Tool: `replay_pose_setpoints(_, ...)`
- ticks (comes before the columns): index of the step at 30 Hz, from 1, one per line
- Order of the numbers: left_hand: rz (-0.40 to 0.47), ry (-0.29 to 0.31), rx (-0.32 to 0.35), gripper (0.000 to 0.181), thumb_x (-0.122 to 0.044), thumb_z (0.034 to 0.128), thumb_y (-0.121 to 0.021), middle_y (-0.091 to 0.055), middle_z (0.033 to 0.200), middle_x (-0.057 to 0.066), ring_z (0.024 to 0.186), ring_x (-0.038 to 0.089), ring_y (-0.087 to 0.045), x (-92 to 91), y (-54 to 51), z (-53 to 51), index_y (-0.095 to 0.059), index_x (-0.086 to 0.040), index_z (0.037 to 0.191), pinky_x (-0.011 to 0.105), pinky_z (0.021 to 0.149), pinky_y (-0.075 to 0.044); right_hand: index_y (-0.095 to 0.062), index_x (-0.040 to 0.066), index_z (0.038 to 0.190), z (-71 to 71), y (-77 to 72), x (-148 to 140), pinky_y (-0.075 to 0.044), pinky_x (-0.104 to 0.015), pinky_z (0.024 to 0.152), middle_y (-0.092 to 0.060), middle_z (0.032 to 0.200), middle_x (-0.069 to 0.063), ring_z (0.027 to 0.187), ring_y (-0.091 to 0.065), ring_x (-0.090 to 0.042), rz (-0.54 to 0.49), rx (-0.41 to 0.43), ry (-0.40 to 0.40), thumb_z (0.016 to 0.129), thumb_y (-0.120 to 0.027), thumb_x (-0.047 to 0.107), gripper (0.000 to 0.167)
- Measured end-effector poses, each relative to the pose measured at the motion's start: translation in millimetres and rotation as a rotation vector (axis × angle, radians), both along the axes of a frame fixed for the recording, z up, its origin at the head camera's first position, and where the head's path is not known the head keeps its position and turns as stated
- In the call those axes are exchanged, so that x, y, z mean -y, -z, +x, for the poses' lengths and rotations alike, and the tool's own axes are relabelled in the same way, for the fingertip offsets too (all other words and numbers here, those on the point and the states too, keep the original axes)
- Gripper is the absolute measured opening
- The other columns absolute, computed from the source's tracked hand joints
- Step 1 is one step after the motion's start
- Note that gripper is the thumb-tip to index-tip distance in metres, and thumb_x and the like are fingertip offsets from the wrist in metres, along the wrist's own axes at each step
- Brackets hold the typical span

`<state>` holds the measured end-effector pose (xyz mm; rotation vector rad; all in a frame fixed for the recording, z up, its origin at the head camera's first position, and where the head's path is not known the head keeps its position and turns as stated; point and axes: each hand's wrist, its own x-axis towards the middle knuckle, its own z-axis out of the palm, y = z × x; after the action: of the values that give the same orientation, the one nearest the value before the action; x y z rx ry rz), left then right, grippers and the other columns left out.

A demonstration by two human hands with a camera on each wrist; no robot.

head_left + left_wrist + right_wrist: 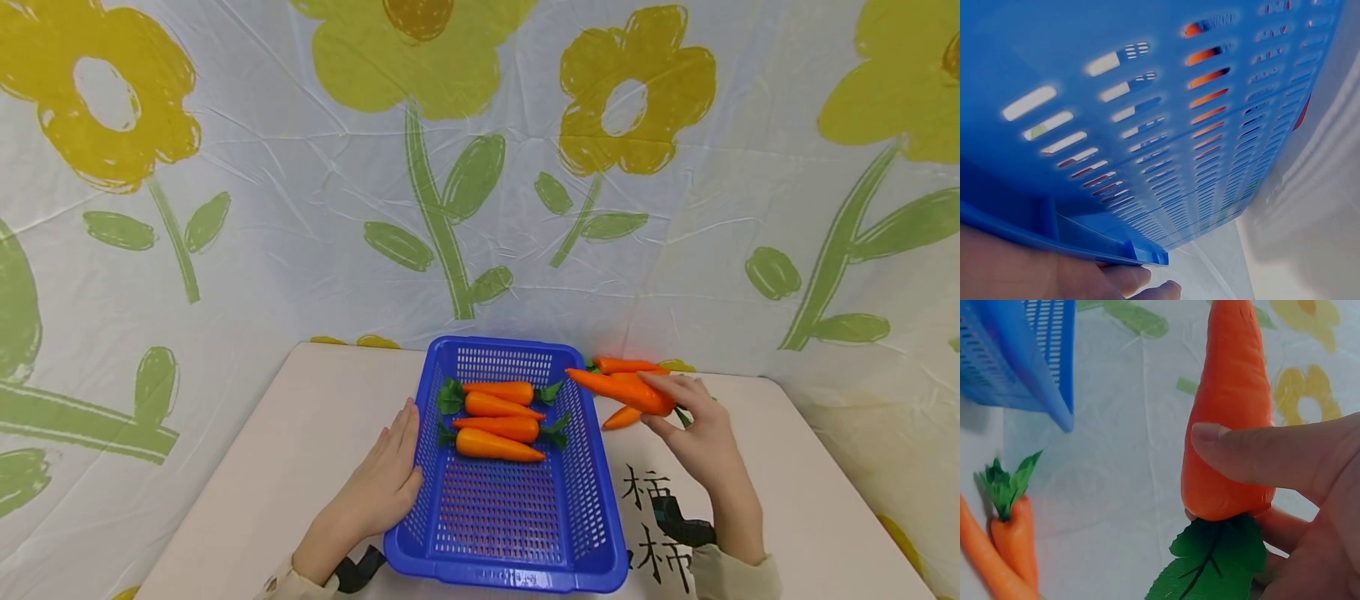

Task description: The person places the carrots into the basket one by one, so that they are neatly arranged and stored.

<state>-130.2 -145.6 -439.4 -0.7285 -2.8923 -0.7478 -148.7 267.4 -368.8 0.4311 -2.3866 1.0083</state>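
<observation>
Right fingers [678, 386] pinch my carrot [1232, 394] by its thick end; left fingers [397, 437] lie straight along the basket [506, 577], presumably steadying it.

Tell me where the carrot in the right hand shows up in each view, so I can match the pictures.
Head: held carrot, right of centre, in the right hand.
Left wrist: not identifiable; orange patches through slots in the blue basket can't be tied to it.
Right wrist: held carrot, right of centre, narrow end at the top edge, leaves below.
Shared landmark: blue basket, in all three views.
</observation>
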Motion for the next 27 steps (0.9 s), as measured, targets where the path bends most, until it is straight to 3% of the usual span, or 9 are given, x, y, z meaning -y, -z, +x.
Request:
replay_pose_setpoints(1, 0.0, -0.001, 0.001, 0.075, -0.013, 0.0961, -0.047, -0.004, 0.163, 0.023, 0.15, 0.036, -0.011, -0.1, -0.1, 0.0, -0.005, 0.01, 0.154, 0.056, 0.117, -0.019, -0.068, 0.0, 0.124, 0.8, -0.8, 2, -0.02, -0.07, 0.109, -0.063, 0.118, -0.024, 0.116, -0.051, -0.047, -0.004, 0.007, -0.016, 0.072, -0.077, -0.015, 0.055)
replay_pose_setpoints(3, -0.001, -0.003, 0.006, 0.075, -0.013, 0.0963, -0.046, -0.004, 0.163, 0.022, 0.15, 0.036, -0.011, -0.2, -0.5, 0.1, -0.005, 0.01, 0.154, 0.056, 0.117, -0.019, -0.067, 0.001, 0.126, 2.4, -2.8, 6, -0.026, -0.067, 0.108, -0.063, 0.117, -0.021, 0.113, -0.051, -0.041, 0.005, 0.025, -0.033, 0.073, -0.077, -0.014, 0.055)
replay_pose_setpoints(6, -0.001, -0.006, 0.01, 0.075, -0.013, 0.0964, -0.047, -0.004, 0.164, 0.022, 0.15, 0.035, -0.01, -0.4, -0.9, 0.4, -0.005, 0.01, 0.154, 0.056, 0.117, -0.018, -0.067, 0.002, 0.127, 4.1, -5.6, 11, -0.04, -0.059, 0.094, -0.064, 0.118, -0.019, 0.108, -0.051, -0.031, 0.033, 0.037, -0.052, 0.074, -0.079, -0.011, 0.056)
replay_pose_setpoints(8, 0.001, -0.008, 0.015, 0.075, -0.014, 0.0965, -0.047, -0.004, 0.164, 0.022, 0.151, 0.034, -0.009, -0.5, -1.0, 0.6, -0.005, 0.009, 0.155, 0.055, 0.117, -0.018, -0.067, 0.002, 0.128, 4.3, -6.9, 15, -0.042, -0.052, 0.084, -0.064, 0.119, -0.017, 0.105, -0.051, -0.027, 0.06, 0.032, -0.061, 0.074, -0.079, -0.01, 0.057)
replay_pose_setpoints(15, 0.007, -0.01, 0.015, 0.075, -0.013, 0.0965, -0.046, -0.004, 0.164, 0.022, 0.151, 0.034, -0.009, -1.5, -2.0, 1.4, -0.005, 0.009, 0.155, 0.056, 0.117, -0.018, -0.066, 0.005, 0.13, 5.1, -7.7, 28, -0.047, -0.038, 0.082, -0.066, 0.111, -0.009, 0.102, -0.051, -0.017, 0.132, 0.02, -0.089, 0.072, -0.083, -0.004, 0.061)
replay_pose_setpoints(17, 0.006, -0.01, 0.017, 0.075, -0.013, 0.0965, -0.046, -0.004, 0.164, 0.022, 0.151, 0.034, -0.009, -1.3, -2.3, 1.6, -0.005, 0.009, 0.155, 0.056, 0.117, -0.018, -0.067, 0.005, 0.129, 5.6, -7.6, 31, -0.048, -0.043, 0.083, -0.067, 0.109, -0.009, 0.102, -0.051, -0.019, 0.147, 0.03, -0.091, 0.072, -0.084, -0.001, 0.06)
replay_pose_setpoints(19, 0.006, -0.01, 0.016, 0.075, -0.013, 0.0965, -0.046, -0.004, 0.164, 0.022, 0.15, 0.035, -0.01, -1.3, -2.6, 1.8, -0.005, 0.009, 0.155, 0.056, 0.117, -0.018, -0.067, 0.005, 0.129, 5.8, -7.6, 35, -0.046, -0.056, 0.089, -0.067, 0.111, -0.011, 0.107, -0.053, -0.028, 0.145, 0.054, -0.104, 0.073, -0.084, 0.001, 0.059)
replay_pose_setpoints(23, 0.0, -0.009, 0.021, 0.075, -0.014, 0.0966, -0.046, -0.004, 0.164, 0.022, 0.151, 0.034, -0.01, -0.7, -2.8, 2.0, -0.005, 0.009, 0.155, 0.056, 0.117, -0.018, -0.067, 0.005, 0.129, 7.4, -8.1, 42, -0.03, -0.077, 0.096, -0.066, 0.114, -0.017, 0.122, -0.048, -0.051, 0.141, 0.116, -0.131, 0.076, -0.084, 0.008, 0.055)
replay_pose_setpoints(27, 0.002, -0.007, 0.025, 0.075, -0.014, 0.0967, -0.046, -0.003, 0.164, 0.022, 0.151, 0.034, -0.009, -0.6, -3.0, 2.0, -0.004, 0.009, 0.155, 0.055, 0.118, -0.017, -0.067, 0.007, 0.129, 9.7, -9.8, 50, -0.025, -0.077, 0.101, -0.066, 0.114, -0.015, 0.129, -0.042, -0.055, 0.144, 0.171, -0.158, 0.08, -0.082, 0.018, 0.052)
